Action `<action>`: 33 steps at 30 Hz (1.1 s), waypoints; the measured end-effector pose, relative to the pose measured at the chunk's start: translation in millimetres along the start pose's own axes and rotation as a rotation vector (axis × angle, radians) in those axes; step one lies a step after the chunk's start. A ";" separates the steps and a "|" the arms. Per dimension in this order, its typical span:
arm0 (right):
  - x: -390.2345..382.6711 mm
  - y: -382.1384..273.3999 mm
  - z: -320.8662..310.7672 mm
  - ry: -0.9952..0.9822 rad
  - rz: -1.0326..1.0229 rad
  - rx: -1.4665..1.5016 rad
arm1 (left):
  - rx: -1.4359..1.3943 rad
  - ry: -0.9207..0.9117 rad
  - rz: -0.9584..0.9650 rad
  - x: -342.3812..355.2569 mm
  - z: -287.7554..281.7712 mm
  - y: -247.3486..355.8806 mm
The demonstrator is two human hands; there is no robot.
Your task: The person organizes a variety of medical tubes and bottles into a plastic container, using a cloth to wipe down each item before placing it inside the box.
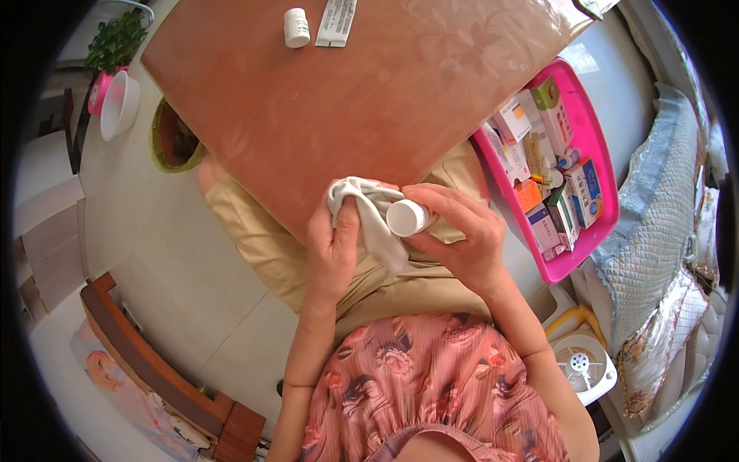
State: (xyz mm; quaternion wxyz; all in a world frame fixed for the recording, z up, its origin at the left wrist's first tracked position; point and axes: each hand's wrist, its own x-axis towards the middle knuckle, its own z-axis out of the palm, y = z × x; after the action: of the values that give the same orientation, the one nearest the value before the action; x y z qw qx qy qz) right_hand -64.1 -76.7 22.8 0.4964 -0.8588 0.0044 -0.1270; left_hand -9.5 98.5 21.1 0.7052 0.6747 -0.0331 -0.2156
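Note:
A pale grey-white cloth is bunched in my left hand, its loose end hanging over my lap. Beside it my right hand grips a small white pill bottle by its sides, with the white cap end turned toward the cloth. Cloth and bottle lie close against each other, just off the table's near edge. Another white pill bottle stands on the far part of the brown table. Next to it lies a flat white tube with print on it.
A pink basket full of medicine boxes stands right of the table. Beyond it are a quilted blue cover and a white fan. At left are a green bin, a white basin and a potted plant.

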 end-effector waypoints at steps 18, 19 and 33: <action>-1.7 10.9 -3.5 0.142 -0.093 -0.167 | -0.526 -0.300 0.005 -0.2 29.8 -7.4; -1.6 11.8 -3.4 0.148 -0.159 -0.205 | -0.459 -0.253 -0.007 -0.7 32.0 -8.3; -3.0 10.3 -9.8 0.164 -0.161 -0.176 | -0.199 0.003 -0.018 -10.3 42.4 -5.4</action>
State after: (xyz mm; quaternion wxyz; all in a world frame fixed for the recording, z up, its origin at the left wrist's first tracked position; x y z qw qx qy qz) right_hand -67.9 -89.9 18.0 0.4054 -0.8832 -0.0127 -0.2354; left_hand -34.6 62.4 22.2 0.7668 0.6019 -0.0043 -0.2230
